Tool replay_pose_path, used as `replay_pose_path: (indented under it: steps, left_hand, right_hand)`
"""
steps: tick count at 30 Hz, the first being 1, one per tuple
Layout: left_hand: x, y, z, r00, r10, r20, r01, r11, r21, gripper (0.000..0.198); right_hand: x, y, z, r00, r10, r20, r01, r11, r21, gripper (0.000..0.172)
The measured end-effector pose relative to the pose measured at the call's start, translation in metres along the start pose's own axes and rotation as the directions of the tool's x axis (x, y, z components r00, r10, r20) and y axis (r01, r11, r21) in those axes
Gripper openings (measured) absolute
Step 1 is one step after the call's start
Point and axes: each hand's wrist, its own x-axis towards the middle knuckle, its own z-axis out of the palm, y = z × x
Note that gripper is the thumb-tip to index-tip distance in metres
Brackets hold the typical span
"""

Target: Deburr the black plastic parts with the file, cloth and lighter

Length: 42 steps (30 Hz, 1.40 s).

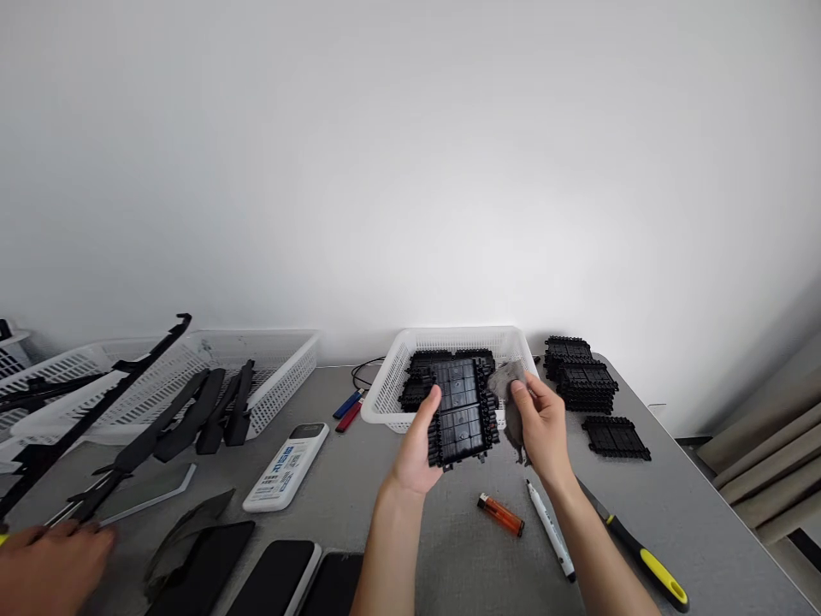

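Note:
My left hand (pixel 416 445) grips a black ribbed plastic panel (pixel 463 402) by its left edge, thumb on the front face. The panel is tilted up in front of a white basket (pixel 385 402). Pinched in my right hand (pixel 542 419) is a grey cloth (pixel 506 376), thin and crumpled, close to the panel's right edge; whether they touch I cannot tell. More black panels (pixel 416 368) lie in the basket, partly hidden by the held one. Stacked panels (pixel 583 381) stand at the right, with a single panel (pixel 617 437) in front of them.
An orange lighter (pixel 501 513), a white marker (pixel 550 530) and a yellow-black handled knife (pixel 647 556) lie nearby. Left are a white power bank (pixel 286 469), several phones (pixel 274 577), baskets (pixel 282 376) with long black parts (pixel 192 411), and another person's hand (pixel 55 565).

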Motion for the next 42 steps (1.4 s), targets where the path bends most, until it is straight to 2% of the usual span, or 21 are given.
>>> replay_pose_path:
  steps: [3,5,8,10,13,17,19,20,22,23,25,27,32,35,37,42]
  left_hand:
    - [-0.002,0.007,-0.001,0.999,0.002,0.033,0.000,0.997,-0.077,0.065]
    - [-0.003,0.008,-0.001,0.998,0.000,0.063,0.006,0.996,-0.091,0.065]
    - [-0.001,0.004,0.001,0.995,-0.009,0.102,0.017,0.997,-0.075,0.068]
    - [0.000,0.001,0.004,0.991,-0.006,0.131,0.015,0.997,-0.070,0.071]
    - [0.001,-0.001,0.010,0.994,0.009,0.105,0.002,0.995,-0.099,0.070]
    - [0.003,0.005,0.011,0.995,0.103,0.012,-0.100,0.987,-0.126,0.059]
    - [0.004,0.010,0.006,0.986,0.164,-0.038,-0.168,0.977,-0.133,0.052]
    - [0.004,0.013,0.004,0.982,0.181,-0.059,-0.187,0.972,-0.139,0.050]
    - [0.004,0.018,-0.002,0.980,0.181,-0.078,-0.191,0.969,-0.157,0.046]
    - [0.003,0.019,-0.004,0.983,0.167,-0.077,-0.178,0.970,-0.165,0.045]
    - [0.003,0.021,-0.005,0.989,0.133,-0.067,-0.143,0.975,-0.169,0.046]
    - [0.003,0.019,-0.003,0.994,0.090,-0.063,-0.098,0.984,-0.148,0.050]
    - [0.002,0.012,0.004,1.000,-0.010,-0.023,0.009,0.999,-0.042,0.069]
    - [0.001,0.009,0.007,0.999,-0.037,-0.010,0.036,0.999,-0.026,0.070]
    - [0.002,0.007,0.009,0.999,-0.035,-0.008,0.035,0.999,-0.039,0.069]
    - [0.007,0.001,0.015,0.999,0.035,0.026,-0.032,0.995,-0.095,0.066]
  right_hand:
    - [0.000,0.001,-0.005,0.961,-0.117,-0.251,0.079,0.984,-0.157,0.042]
    - [0.001,-0.001,-0.006,0.929,-0.266,-0.259,0.188,0.939,-0.289,0.039]
    - [0.003,-0.008,0.001,0.884,-0.457,-0.101,0.372,0.817,-0.442,0.038]
    - [0.003,-0.012,0.007,0.861,-0.505,0.055,0.455,0.718,-0.527,0.041]
    - [-0.003,-0.012,0.014,0.866,-0.420,0.272,0.489,0.595,-0.638,0.049]
    - [-0.030,-0.004,0.012,0.844,-0.279,0.459,0.536,0.487,-0.689,0.064]
    - [-0.044,-0.001,0.003,0.817,-0.221,0.533,0.562,0.512,-0.649,0.067]
    - [-0.048,0.000,-0.003,0.801,-0.191,0.568,0.562,0.566,-0.603,0.065]
    - [-0.050,0.000,-0.017,0.780,-0.145,0.609,0.500,0.730,-0.467,0.052]
    - [-0.046,0.000,-0.023,0.807,-0.149,0.572,0.440,0.798,-0.413,0.046]
    - [-0.035,-0.001,-0.031,0.913,-0.180,0.367,0.320,0.873,-0.369,0.039]
    - [-0.023,-0.004,-0.033,0.962,-0.208,0.176,0.258,0.904,-0.342,0.038]
    - [-0.009,-0.014,-0.022,0.972,-0.232,0.036,0.232,0.929,-0.288,0.038]
    - [-0.008,-0.018,-0.013,0.967,-0.249,-0.055,0.225,0.935,-0.274,0.038]
    - [-0.007,-0.018,-0.009,0.961,-0.278,-0.013,0.263,0.923,-0.281,0.037]
    - [-0.007,-0.012,-0.003,0.892,-0.352,0.282,0.437,0.829,-0.348,0.046]
